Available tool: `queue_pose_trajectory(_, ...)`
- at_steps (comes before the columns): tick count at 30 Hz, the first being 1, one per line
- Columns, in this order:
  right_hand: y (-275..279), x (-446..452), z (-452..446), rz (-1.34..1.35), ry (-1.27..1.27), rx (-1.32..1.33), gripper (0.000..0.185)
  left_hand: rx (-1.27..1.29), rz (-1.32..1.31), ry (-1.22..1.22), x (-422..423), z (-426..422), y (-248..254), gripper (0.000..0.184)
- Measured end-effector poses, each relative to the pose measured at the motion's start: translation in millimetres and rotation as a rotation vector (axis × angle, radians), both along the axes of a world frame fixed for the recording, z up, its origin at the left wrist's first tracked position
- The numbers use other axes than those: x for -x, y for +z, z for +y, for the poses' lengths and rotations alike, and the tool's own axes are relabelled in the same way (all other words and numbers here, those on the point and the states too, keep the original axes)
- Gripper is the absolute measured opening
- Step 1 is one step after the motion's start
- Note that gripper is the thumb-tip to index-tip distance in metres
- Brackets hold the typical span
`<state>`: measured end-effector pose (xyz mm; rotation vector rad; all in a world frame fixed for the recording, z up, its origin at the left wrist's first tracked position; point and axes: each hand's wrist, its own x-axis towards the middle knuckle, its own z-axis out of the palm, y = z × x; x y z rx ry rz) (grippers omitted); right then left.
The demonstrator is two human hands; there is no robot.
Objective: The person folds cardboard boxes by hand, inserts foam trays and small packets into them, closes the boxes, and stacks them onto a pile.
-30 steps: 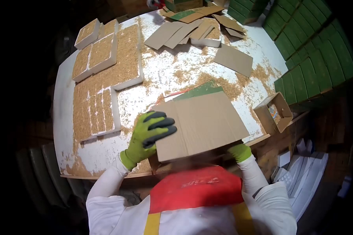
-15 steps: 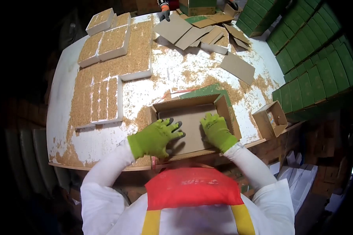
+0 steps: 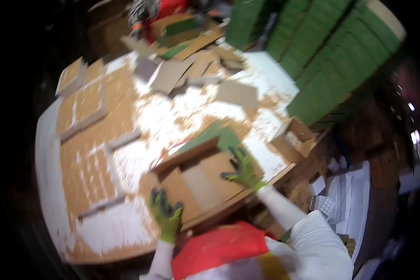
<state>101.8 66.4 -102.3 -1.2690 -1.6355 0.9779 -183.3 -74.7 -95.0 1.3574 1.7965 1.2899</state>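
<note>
A cardboard box [image 3: 185, 159] lies near the table's front edge, a little turned. Two brown panels [image 3: 220, 173] now lie inward from its left and right ends, with a greyish strip [image 3: 203, 189] between them. My left hand [image 3: 165, 215], in a green glove with dark fingertips, is at the box's front left corner, fingers apart. Over the right panel is my right hand [image 3: 242, 170], gloved alike, fingers spread. Both hands look flat against the cardboard, but blur hides the exact contact. A green cardboard piece [image 3: 210, 136] lies behind the box.
White trays [image 3: 86, 105] filled with brown shavings-like material stand at left. Loose cardboard sheets [image 3: 175, 74] lie at the back, near another person's sleeve [image 3: 142, 11]. Stacked green boxes [image 3: 331, 60] line the right side. A small open box [image 3: 294, 142] sits at the right edge.
The box's end panels have come down inward over its grey bottom. My hands have moved apart, towards the ends. The view has turned and blurred.
</note>
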Motion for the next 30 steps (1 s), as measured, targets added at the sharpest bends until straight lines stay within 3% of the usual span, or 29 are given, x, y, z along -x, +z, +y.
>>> queue_pose_trajectory(1, 5, 5, -10, -0.507, -0.07, 0.204, 0.084, -0.022, -0.41, 0.227, -10, 1, -13, 0.078)
queue_pose_trajectory(2, -42, 8, -21, -0.884, 0.03, -0.008, 0.083, 0.247, -0.02, 0.176, 14, -9, -93, 0.079)
queue_pose_trajectory(4, -10, 14, -29, -0.42, 0.131, 0.272, 0.085, -0.014, 0.378, 0.121, 47, -6, -173, 0.071)
queue_pose_trajectory(5, 19, 16, -31, -0.131, 0.14, 0.487, 0.09, 0.432, 0.264, 0.033, 34, 8, -51, 0.1)
queue_pose_trajectory(6, 11, 11, -26, -0.009, 0.17, 0.568, 0.094, 0.466, 0.157, 0.039, 21, 18, -4, 0.097)
queue_pose_trajectory(9, 46, -11, -1, 0.225, 0.178, 0.477, 0.095, 0.196, -0.211, -0.029, -16, 69, 36, 0.089)
queue_pose_trajectory(10, 71, -26, 12, 0.148, 0.181, 0.33, 0.094, 0.115, -0.341, -0.081, -32, 90, 54, 0.087)
queue_pose_trajectory(11, 97, -42, 30, 0.295, 0.263, 0.251, 0.087, 0.041, -0.465, -0.142, -51, 109, 73, 0.084)
queue_pose_trajectory(13, 169, -93, 58, 0.319, 0.277, 0.308, 0.077, -0.105, -0.672, -0.301, -92, 147, 114, 0.079)
queue_pose_trajectory(14, 194, -125, 76, 0.28, 0.344, 0.061, 0.074, -0.177, -0.765, -0.394, -116, 166, 138, 0.077)
queue_pose_trajectory(16, 294, -193, 78, 0.25, 0.367, -0.284, 0.071, -0.321, -0.909, -0.597, -167, 202, 183, 0.072)
queue_pose_trajectory(17, 333, -235, 84, 0.059, 0.278, -0.573, 0.071, -0.39, -0.962, -0.71, -193, 221, 211, 0.07)
queue_pose_trajectory(18, 368, -275, 95, 0.067, 0.135, -0.858, 0.074, -0.464, -0.994, -0.835, -219, 244, 244, 0.068)
queue_pose_trajectory(19, 404, -323, 104, -0.041, -0.132, -1.042, 0.069, -0.53, -1.017, -0.966, -246, 265, 280, 0.066)
queue_pose_trajectory(22, 529, -466, 133, 0.375, -0.391, -1.27, 0.048, -0.553, -1.041, -1.353, -313, 351, 394, 0.065)
queue_pose_trajectory(24, 597, -606, 201, 0.12, -0.932, -1.335, 0.042, -0.487, -0.986, -1.507, -384, 364, 493, 0.067)
queue_pose_trajectory(26, 616, -656, 225, 0.138, -0.742, -1.017, 0.049, -0.421, -1.176, -1.401, -429, 387, 559, 0.069)
queue_pose_trajectory(27, 612, -656, 230, 0.102, -0.633, -0.981, 0.05, -0.373, -1.153, -1.322, -446, 423, 585, 0.074)
queue_pose_trajectory(29, 602, -655, 240, 0.035, -0.418, -0.894, 0.051, -0.39, -1.056, -0.847, -521, 334, 615, 0.074)
queue_pose_trajectory(30, 600, -656, 250, 0.049, -0.447, -0.893, 0.046, -0.398, -0.981, -0.736, -540, 332, 627, 0.075)
